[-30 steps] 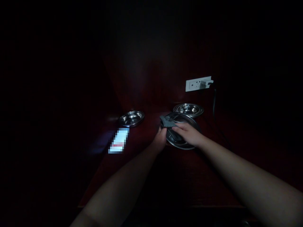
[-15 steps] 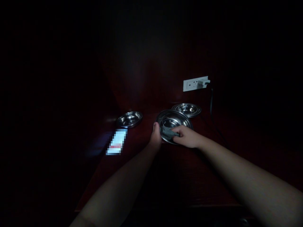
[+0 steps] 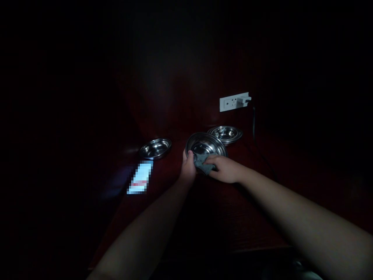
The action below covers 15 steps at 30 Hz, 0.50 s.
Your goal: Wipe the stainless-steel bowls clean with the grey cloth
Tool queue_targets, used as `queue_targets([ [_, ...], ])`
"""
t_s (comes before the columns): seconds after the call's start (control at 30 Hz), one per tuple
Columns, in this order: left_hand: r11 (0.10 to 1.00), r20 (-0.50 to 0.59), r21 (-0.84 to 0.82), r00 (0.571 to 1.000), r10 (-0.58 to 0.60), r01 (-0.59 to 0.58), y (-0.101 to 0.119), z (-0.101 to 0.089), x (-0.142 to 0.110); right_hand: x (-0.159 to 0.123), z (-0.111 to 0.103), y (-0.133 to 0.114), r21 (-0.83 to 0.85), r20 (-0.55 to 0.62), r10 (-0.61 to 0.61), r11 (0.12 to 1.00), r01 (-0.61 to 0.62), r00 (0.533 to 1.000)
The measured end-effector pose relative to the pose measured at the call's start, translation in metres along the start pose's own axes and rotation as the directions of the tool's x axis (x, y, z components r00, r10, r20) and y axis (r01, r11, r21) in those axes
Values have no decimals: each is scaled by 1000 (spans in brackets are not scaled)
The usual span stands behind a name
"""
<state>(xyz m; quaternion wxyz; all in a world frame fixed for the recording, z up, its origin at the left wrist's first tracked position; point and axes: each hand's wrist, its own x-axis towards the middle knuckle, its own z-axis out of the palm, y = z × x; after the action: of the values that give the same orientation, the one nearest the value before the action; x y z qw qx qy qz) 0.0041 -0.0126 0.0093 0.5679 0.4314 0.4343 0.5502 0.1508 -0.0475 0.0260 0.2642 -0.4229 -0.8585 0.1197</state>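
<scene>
A shiny steel bowl (image 3: 208,144) is tilted toward me above the dark red table. My left hand (image 3: 188,169) grips its left rim, thumb over the edge and the other fingers mostly hidden behind. In my right hand (image 3: 225,168) is a grey-green cloth (image 3: 204,165), pinched between thumb and fingers and lying over the near rim of the bowl. Part of the cloth hangs outside the rim. Behind the held bowl, to its right, more steel bowls (image 3: 230,134) sit on the table, seemingly stacked.
Another steel bowl (image 3: 155,148) stands on the table (image 3: 163,194) at the left. Close in front of it glows a blurred-out phone-like screen (image 3: 140,177). A white wall socket (image 3: 234,102) holds a plug, its dark cable (image 3: 253,124) running down. Surroundings are very dark.
The cloth has moved from inside the bowl to its near rim, bunched differently in my right hand. The bowl tilts a little more toward me. The whole view has shifted slightly.
</scene>
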Motion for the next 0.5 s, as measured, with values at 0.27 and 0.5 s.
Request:
queue_targets([
  [0.27,1000,-21,-20,1000,5,-6,-2,0,4,0,-1,-5,95,58,23,995,-29,998],
  [0.5,1000,-13,-6,1000,15,-15,0,1,2,1,-12,-4,-248,92,306,929,-276,948],
])
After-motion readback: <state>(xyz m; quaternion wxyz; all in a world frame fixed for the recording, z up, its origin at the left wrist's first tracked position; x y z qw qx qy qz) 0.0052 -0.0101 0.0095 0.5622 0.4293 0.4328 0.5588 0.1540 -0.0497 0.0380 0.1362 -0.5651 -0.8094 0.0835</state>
